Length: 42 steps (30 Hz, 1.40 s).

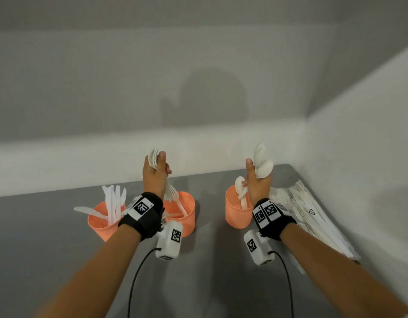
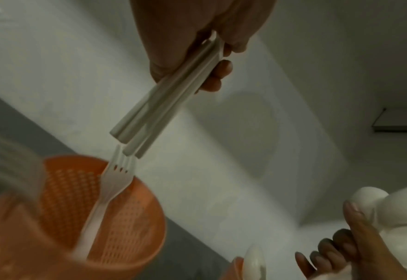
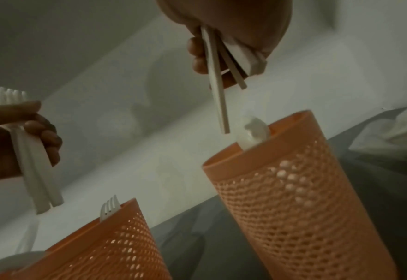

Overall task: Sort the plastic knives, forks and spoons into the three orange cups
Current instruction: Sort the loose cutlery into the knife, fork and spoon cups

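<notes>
Orange cups: three on the grey table (image 1: 210, 260) across the lower middle of the head view; left cup (image 1: 102, 223) holding knives (image 1: 113, 203), middle cup (image 1: 184, 214) holding a fork (image 1: 175, 198), right cup (image 1: 236, 212) holding a spoon (image 1: 241, 191).
Left hand (image 1: 155, 177): raised above the middle cup, fingers wrapped round a bundle of forks (image 2: 164, 106), tines up, handle ends pointing down toward that cup.
Right hand (image 1: 255, 182): raised above the right cup, clenched round a bundle of spoons (image 1: 261, 164), bowls up, handles hanging over the cup mouth.
Wrappers: clear plastic packaging (image 1: 313, 216) lying at lower right of the head view, beside the right cup, seemingly with more cutlery inside; cannot tell for sure.
Step in hand: probably dropping both bundles at once, forks into the middle cup, spoons into the right.
Next move: lowering each bundle handle-first until the ends sit inside the rim, then loosening the fingers; needs the handles kept together so none catches the rim or tips a light cup.
</notes>
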Available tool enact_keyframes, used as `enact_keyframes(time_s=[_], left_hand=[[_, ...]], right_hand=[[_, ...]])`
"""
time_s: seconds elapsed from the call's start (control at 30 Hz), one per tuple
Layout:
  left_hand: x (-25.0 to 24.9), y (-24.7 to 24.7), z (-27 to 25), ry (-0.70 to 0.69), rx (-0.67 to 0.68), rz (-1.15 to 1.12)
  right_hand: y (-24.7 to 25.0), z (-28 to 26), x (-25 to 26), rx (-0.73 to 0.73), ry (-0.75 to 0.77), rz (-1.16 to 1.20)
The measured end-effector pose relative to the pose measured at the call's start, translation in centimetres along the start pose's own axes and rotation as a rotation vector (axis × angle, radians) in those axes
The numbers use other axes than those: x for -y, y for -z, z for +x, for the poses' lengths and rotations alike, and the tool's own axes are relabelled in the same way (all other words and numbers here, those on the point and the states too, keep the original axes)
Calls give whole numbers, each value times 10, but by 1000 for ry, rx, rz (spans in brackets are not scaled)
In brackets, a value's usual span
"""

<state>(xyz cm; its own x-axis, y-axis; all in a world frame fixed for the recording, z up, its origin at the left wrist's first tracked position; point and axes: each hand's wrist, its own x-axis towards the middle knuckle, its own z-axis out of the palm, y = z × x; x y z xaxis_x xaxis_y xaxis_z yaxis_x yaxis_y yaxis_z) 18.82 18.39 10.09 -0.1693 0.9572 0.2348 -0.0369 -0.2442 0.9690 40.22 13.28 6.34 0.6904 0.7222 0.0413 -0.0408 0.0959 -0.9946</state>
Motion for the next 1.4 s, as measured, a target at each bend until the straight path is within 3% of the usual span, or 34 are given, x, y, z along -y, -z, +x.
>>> enact_keyframes(time_s=[0.17,0.4,0.73,0.93,1.07,1.23,1.4], left_hand=[[24,-4,-5,86,32,-7],[55,-4,-8,86,39,76],[77,-5,-11,-61,129,482],[82,-6,-14,-200,232,743],[79,-8,-18,-142,329,916],[71,-12,-14,-43,400,1111],[47,-5,-10,23,399,911]], right_hand=[[-7,7,-18,-26,-51,21],[-5,9,-39,-12,-62,-148],[-7,13,-42,52,116,-404],[2,13,-48,120,335,-587],[3,17,-52,119,449,-753],[7,22,-45,320,306,-1133],[6,20,-20,327,317,-1156]])
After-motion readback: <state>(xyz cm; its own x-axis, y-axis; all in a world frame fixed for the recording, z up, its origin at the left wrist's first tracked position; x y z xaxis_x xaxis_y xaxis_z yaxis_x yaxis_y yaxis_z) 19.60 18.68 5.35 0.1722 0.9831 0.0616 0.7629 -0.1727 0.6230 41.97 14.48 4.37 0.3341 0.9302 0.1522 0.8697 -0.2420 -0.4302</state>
